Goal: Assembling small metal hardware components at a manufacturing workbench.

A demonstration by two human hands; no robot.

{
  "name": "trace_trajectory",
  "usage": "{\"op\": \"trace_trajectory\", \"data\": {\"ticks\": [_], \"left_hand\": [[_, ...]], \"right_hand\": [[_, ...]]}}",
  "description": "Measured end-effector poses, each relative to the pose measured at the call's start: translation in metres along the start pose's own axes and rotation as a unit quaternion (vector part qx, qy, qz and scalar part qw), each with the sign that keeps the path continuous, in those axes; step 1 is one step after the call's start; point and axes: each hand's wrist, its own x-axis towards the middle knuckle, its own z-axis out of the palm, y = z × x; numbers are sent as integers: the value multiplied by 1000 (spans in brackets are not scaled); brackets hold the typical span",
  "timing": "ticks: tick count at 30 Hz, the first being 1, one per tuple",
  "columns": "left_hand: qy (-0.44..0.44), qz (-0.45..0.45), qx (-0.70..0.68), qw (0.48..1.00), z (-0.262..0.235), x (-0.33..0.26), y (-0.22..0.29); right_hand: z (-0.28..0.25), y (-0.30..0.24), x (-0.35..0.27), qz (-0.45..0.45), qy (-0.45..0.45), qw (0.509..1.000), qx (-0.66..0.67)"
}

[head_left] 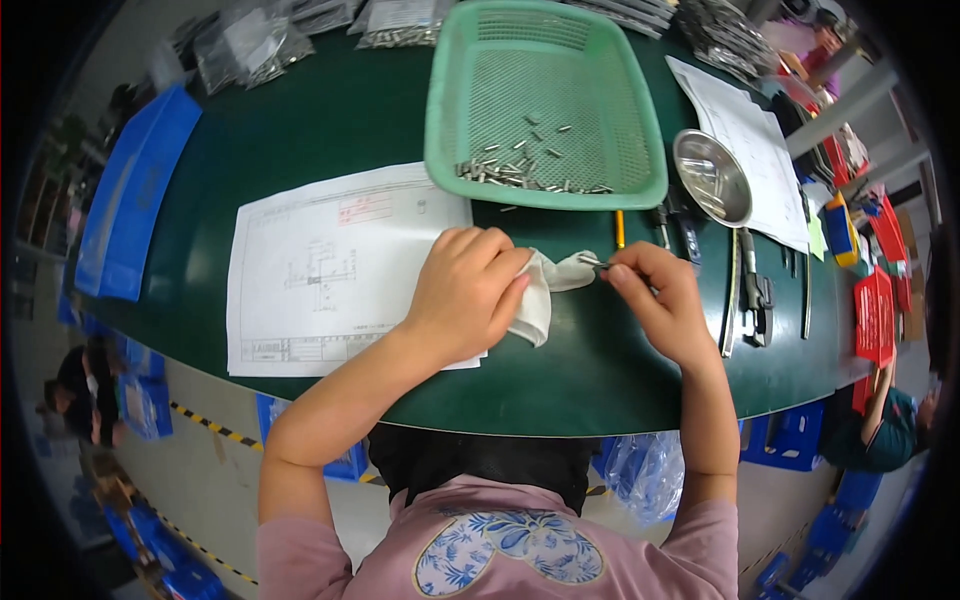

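Note:
My left hand is closed around a crumpled white cloth above the green table. A twisted end of the cloth reaches right, toward my right hand. Thumb and forefinger of that hand pinch a small, thin metal piece, which meets the cloth's end. My fingers cover part of the piece, so its full shape is hidden. Under my left wrist lies a printed technical drawing. Beyond both hands stands a green mesh basket with many small metal pins in its near part.
Right of the basket are a metal bowl with small parts, a caliper and papers. A yellow pencil lies near my right hand. A blue bin stands at left; bagged parts line the back. Other people are at the sides.

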Motion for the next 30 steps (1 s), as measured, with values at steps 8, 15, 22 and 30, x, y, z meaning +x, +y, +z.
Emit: {"op": "trace_trajectory", "data": {"ticks": [8, 15, 22, 30], "left_hand": [[-6, 75, 33, 997, -4, 2, 22], [38, 118, -27, 992, -4, -5, 21], [45, 40, -159, 985, 2, -6, 19], [30, -107, -230, 967, 5, -8, 24]], "right_hand": [[14, -5, -9, -19, -100, 992, 76], [20, -6, -13, 22, -250, 921, 298], [32, -2, -9, -251, -19, 968, -2], [28, 4, -6, -257, 55, 962, -70]]}}
